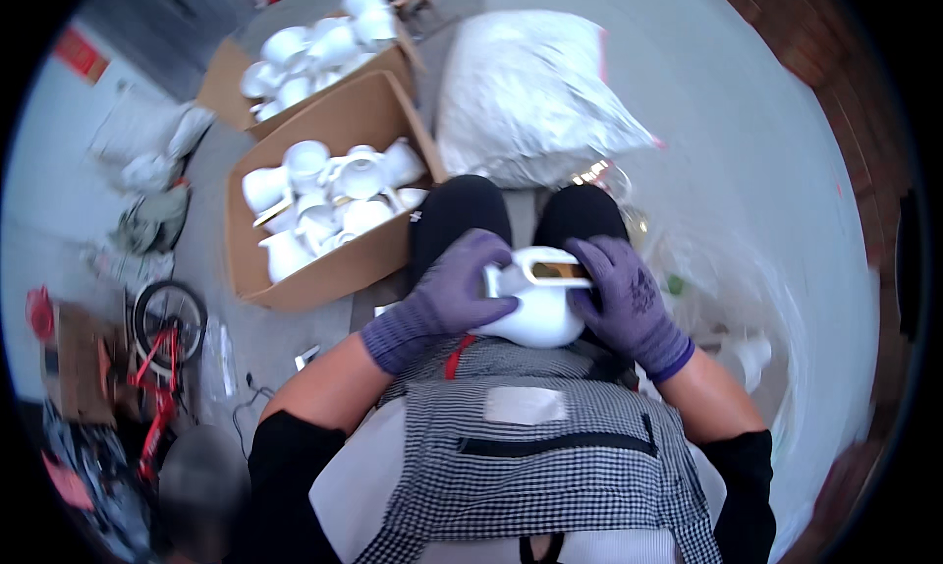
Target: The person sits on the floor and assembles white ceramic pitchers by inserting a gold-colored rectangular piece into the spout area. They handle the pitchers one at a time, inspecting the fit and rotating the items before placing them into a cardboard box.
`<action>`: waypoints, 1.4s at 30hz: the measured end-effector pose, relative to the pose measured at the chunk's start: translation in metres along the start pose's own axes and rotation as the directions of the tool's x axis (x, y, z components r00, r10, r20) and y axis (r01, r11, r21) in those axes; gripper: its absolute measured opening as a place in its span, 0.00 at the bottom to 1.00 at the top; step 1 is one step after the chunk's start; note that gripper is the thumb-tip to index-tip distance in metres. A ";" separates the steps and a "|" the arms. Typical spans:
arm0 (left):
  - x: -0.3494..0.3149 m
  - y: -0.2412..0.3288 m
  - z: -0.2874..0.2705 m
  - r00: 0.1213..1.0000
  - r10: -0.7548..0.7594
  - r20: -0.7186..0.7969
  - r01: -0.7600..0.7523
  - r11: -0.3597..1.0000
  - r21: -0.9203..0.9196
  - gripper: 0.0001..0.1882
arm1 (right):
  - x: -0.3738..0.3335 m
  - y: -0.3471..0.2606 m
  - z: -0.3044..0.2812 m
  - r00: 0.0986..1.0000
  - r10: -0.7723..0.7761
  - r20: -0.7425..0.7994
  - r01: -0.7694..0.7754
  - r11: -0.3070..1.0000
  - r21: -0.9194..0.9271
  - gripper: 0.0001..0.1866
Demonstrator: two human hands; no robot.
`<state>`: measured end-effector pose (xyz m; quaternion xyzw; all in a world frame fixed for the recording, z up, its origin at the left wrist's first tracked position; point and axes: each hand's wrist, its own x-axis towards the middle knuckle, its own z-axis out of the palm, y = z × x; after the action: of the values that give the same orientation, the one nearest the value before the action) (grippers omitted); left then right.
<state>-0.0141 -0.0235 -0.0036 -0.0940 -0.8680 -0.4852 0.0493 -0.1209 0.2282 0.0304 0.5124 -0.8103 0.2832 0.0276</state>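
Observation:
Above my lap I hold a glossy white jug-shaped shell [542,320] with a rounded body and a wide opening at its far end. Something yellowish-brown shows inside that opening. My left hand [454,284], in a purple knit glove, grips its left side, with the thumb on the near face. Gloved the same way, my right hand [627,294] is closed on the right side of the rim, and part of its fingers is hidden. Several similar white shells [361,176] lie jumbled in an open cardboard box [339,277] by my left knee.
Behind it stands another cardboard box [224,84] of white shells. A large white sack [521,87] lies beyond my knees. Clear plastic film [737,289] spreads on the right. A red bicycle [162,407] and bags [147,137] are at the left.

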 end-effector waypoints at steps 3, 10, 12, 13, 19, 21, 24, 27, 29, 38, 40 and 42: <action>0.016 0.018 0.005 0.998 -0.033 0.055 0.024 0.988 0.155 0.27 | 0.013 0.013 0.012 1.000 0.013 0.015 -0.012 0.999 -0.046 0.21; -0.022 -0.011 0.008 0.927 -0.157 -0.341 0.124 0.985 -0.117 0.26 | 0.032 0.015 0.004 0.988 0.113 -0.103 -0.061 0.907 0.416 0.35; -0.036 -0.033 -0.030 0.796 -0.502 -0.339 0.243 0.778 -0.580 0.26 | 0.037 0.030 -0.003 0.948 0.319 -0.011 -0.290 0.876 0.386 0.35; -0.045 -0.048 -0.049 0.735 -0.567 -0.372 0.057 0.598 -0.799 0.23 | 0.036 0.048 0.000 0.948 0.317 -0.012 -0.305 0.920 0.245 0.34; -0.123 -0.181 -0.179 0.327 -0.382 -0.864 0.462 0.862 -0.207 0.30 | 0.024 0.072 0.039 0.942 0.331 0.060 -0.293 0.895 -0.337 0.32; -0.149 -0.214 -0.214 0.367 -0.405 -0.837 0.746 0.666 0.005 0.34 | 0.026 0.068 0.046 0.933 0.355 0.068 -0.302 0.869 -0.391 0.31; -0.146 -0.240 -0.238 0.293 -0.514 -0.806 0.955 0.195 0.223 0.32 | 0.029 0.066 0.046 0.912 0.404 0.073 -0.358 0.869 -0.341 0.31; -0.115 -0.257 -0.233 0.478 -0.193 -0.857 0.877 0.058 0.477 0.30 | 0.030 0.061 0.047 0.912 0.407 0.057 -0.356 0.852 -0.383 0.30; -0.075 -0.258 -0.215 0.593 -0.035 -0.804 0.771 0.310 0.556 0.27 | 0.034 0.060 0.048 0.909 0.413 0.062 -0.357 0.846 -0.396 0.29; 0.105 -0.371 -0.065 0.746 -0.662 0.073 0.386 0.519 0.763 0.28 | 0.050 0.062 0.053 0.898 0.421 0.127 -0.335 0.843 -0.420 0.29; 0.116 -0.390 -0.045 0.705 -0.702 0.100 0.374 0.488 0.789 0.27 | 0.050 0.060 0.053 0.893 0.431 0.126 -0.349 0.843 -0.409 0.29; 0.110 -0.391 -0.035 0.628 -0.772 0.098 0.413 0.437 0.799 0.24 | 0.051 0.060 0.052 0.889 0.440 0.122 -0.358 0.838 -0.412 0.29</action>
<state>-0.2049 -0.2409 -0.2916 0.1452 -0.9406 -0.0562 -0.3016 -0.1832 0.1805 -0.0224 0.3431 -0.9368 0.0649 -0.0205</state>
